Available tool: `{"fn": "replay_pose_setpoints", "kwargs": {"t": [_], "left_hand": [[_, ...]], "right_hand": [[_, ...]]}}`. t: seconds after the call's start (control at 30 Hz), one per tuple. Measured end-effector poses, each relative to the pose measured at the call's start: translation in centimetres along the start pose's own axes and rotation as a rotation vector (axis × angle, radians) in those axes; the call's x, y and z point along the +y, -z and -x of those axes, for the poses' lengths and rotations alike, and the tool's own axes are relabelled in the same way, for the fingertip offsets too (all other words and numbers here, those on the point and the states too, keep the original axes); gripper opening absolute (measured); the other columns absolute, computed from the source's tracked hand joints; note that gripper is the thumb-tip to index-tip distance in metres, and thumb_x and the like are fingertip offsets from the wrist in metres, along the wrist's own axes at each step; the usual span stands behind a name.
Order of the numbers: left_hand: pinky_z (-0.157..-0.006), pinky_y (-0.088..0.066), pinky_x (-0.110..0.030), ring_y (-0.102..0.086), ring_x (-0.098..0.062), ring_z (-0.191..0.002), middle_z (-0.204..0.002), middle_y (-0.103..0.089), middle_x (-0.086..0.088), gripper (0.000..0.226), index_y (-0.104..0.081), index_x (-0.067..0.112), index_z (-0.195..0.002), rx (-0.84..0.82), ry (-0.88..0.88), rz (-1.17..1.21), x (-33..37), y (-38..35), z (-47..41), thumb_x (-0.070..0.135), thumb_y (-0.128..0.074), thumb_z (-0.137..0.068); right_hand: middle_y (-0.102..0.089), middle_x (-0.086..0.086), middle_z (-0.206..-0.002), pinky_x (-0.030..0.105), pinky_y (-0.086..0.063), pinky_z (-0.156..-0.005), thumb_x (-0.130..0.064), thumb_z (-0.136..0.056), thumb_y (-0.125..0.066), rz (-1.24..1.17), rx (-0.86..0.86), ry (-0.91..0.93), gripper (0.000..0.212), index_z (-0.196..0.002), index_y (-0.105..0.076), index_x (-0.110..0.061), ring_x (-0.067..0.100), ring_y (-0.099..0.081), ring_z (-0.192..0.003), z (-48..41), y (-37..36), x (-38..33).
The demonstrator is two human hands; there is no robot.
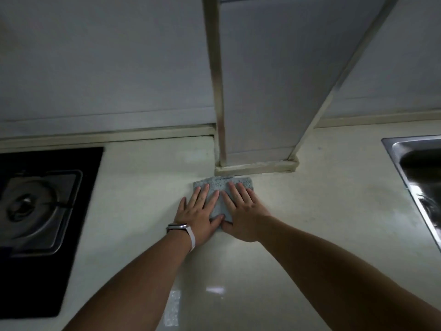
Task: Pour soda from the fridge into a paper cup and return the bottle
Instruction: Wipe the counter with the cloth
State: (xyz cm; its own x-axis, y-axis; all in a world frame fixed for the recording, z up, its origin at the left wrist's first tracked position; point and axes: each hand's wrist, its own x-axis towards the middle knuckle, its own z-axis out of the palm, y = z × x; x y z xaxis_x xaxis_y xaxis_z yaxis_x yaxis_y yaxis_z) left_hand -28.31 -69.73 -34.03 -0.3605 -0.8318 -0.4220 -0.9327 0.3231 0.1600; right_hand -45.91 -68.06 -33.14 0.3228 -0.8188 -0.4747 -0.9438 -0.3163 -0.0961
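1. Two hands, your left hand [199, 215] and right hand [241, 211], lie flat with fingers spread, pressing one grey-blue cloth [223, 185] on the countertop [143, 211].
2. One boxed column [257, 91] touches the cloth's far edge.
3. One gas burner [31, 206] sits left and one sink [420, 177] right, both cut off.
4. No bottle or cup in view.

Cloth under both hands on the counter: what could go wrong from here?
1. The cloth lies against the pillar base; pushing further would likely bunch it there.
2. The left hand and right hand press flat, not gripping, so the cloth may slip on the glossy counter.
3. No bottle or cup is in view, so the pouring may stall.
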Motion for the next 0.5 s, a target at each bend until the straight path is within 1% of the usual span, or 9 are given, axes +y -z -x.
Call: {"fn": "replay_pose_setpoints", "kwargs": {"t": [0.3,0.5], "left_hand": [[-0.121,-0.001,-0.048,0.013,-0.019,-0.152,-0.165,0.015,0.003,0.071,0.009,0.036,-0.155,0.057,0.06,0.004,-7.5,-1.4,4.7,0.065,-0.018,-0.096],[-0.12,-0.003,-0.049,0.012,-0.024,-0.152,-0.165,0.015,-0.003,0.069,0.007,0.03,-0.156,0.1,0.086,0.035,-8.2,-3.7,7.7,0.061,-0.016,-0.098]], "right_hand": [[0.025,0.013,-0.161,0.049,0.005,-0.122,-0.074,-0.091,-0.014,0.032,-0.007,0.081,0.09,-0.156,0.014,-0.017,0.033,0.019,-0.149,-2.3,0.4,-8.2],[0.025,0.012,-0.161,0.049,0.006,-0.122,-0.072,-0.093,-0.015,0.055,-0.016,0.092,0.088,-0.155,0.014,-0.018,0.033,0.02,-0.149,-1.1,-0.7,-10.8]]}}
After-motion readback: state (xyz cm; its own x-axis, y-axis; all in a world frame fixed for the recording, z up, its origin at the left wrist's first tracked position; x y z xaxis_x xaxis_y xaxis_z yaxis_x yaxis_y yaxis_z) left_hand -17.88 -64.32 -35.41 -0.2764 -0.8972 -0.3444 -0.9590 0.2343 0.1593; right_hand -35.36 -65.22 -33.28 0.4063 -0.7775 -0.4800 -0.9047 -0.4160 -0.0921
